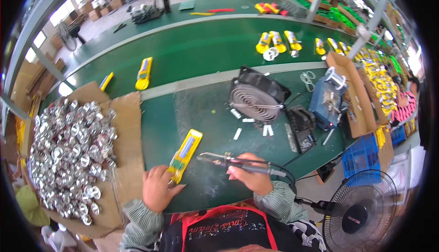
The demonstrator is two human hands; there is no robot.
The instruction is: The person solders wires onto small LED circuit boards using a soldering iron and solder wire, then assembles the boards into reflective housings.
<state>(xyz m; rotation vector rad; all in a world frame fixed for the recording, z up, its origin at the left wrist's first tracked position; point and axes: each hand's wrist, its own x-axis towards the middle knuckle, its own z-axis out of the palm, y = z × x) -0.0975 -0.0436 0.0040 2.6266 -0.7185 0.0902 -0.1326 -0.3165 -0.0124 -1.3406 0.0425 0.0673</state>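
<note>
A yellow flashlight-like plastic housing (188,148) lies slanted on the green bench, with a small green circuit board and a pale cylinder inside. My left hand (157,189) grips its lower end, thumb stretched out to the right; the part under the fingers is hidden. In my right hand (254,175) is a soldering iron (270,170) with a black cable, its bent metal tip pointing left. That tip is just right of the housing's circuit board, and I see a gap between them.
At left, a cardboard box (127,147) holds many silvery round parts (73,147). A black blower fan (258,96), small white pieces (238,133), a black tray (302,128) and a blue machine (325,103) stand beyond my right hand. Yellow housings (144,73) lie on the green conveyor (196,53).
</note>
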